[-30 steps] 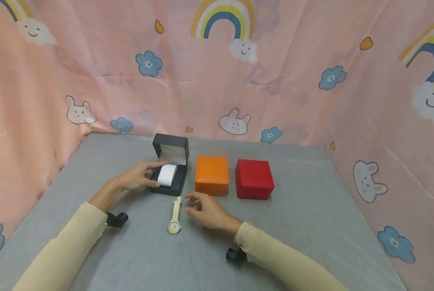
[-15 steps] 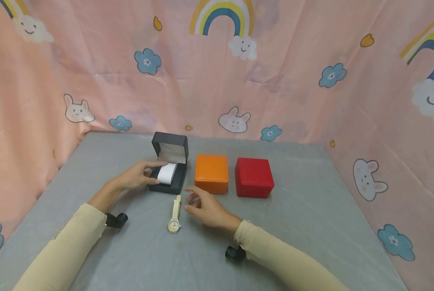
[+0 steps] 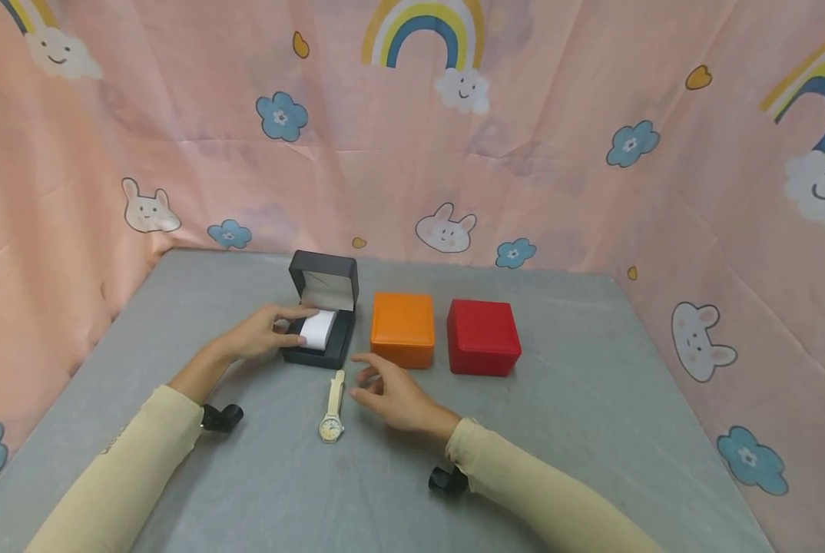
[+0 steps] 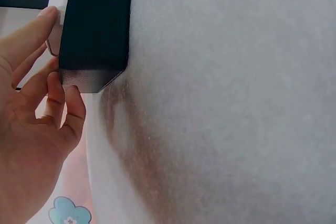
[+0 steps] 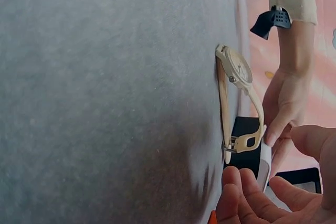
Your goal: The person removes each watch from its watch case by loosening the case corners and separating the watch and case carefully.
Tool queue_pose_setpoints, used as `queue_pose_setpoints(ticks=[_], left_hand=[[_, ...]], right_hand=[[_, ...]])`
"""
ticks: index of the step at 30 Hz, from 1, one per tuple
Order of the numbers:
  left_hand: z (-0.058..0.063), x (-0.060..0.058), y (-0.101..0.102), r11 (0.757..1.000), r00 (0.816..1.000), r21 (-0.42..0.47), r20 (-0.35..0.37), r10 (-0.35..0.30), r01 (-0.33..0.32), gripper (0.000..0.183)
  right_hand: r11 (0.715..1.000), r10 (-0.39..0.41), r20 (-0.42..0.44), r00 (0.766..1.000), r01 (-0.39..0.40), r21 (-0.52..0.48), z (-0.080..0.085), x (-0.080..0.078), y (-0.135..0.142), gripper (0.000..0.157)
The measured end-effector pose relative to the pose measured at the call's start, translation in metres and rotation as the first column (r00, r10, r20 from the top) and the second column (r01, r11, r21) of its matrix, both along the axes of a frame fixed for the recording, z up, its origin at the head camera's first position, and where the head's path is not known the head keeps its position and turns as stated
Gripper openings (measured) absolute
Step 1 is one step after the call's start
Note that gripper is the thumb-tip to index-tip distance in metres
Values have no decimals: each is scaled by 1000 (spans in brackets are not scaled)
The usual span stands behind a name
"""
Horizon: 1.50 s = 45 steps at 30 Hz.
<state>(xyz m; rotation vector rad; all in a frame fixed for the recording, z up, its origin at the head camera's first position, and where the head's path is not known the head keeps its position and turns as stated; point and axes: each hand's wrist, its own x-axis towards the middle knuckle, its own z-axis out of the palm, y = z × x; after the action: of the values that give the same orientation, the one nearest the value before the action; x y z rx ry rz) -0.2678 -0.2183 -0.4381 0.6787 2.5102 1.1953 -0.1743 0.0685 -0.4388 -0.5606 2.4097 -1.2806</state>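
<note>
A black watch box (image 3: 343, 338) stands with its lid raised on the left half of the table, a white watch cushion (image 3: 319, 330) inside. My left hand (image 3: 256, 334) reaches over the box's left side and pinches the cushion between thumb and forefinger. In the left wrist view, the other fingers (image 4: 55, 98) bend by the box's dark wall. A cream wristwatch (image 3: 331, 428) lies buckled in front of the box, dial toward me. Just right of its strap hovers my right hand (image 3: 402, 399), fingers loosely bent and holding nothing.
An orange box (image 3: 402, 326) and a red box (image 3: 483, 338), both with lids down, stand in a row right of the black one. Behind the grey table (image 3: 564, 430) hangs a pink patterned curtain (image 3: 558, 177).
My left thumb has shifted slightly away from the box's front edge, along the cushion. The right hand, the watch and the boxes stay in place.
</note>
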Motion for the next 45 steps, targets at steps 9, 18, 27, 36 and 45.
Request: queue_pose_setpoints(ticks=[9,18,27,36,45], left_hand=[[0,0,3,1000,999,-1,-34,17,-17,53],[2,0,6,999,999,-35,-21,41,-42,52],[-2,0,7,997,998,-61,-46,48,-51,52],[-5,0,13,998,996,-47,-78,35,-38,51],[-6,3,17,997,995,-56,-92,43,-49,49]], right_hand=[[1000,-9,7,1000,9,-15,0,-2,3,52],[1000,-21,-2,1000,21,-4,-1,-4,6,49],[1000,-26,3,1000,26,4,-1,-3,7,48],[1000,-31,11,999,30,4,2,-5,9,46],[999,-33,38,999,32,22,2,-5,8,42]])
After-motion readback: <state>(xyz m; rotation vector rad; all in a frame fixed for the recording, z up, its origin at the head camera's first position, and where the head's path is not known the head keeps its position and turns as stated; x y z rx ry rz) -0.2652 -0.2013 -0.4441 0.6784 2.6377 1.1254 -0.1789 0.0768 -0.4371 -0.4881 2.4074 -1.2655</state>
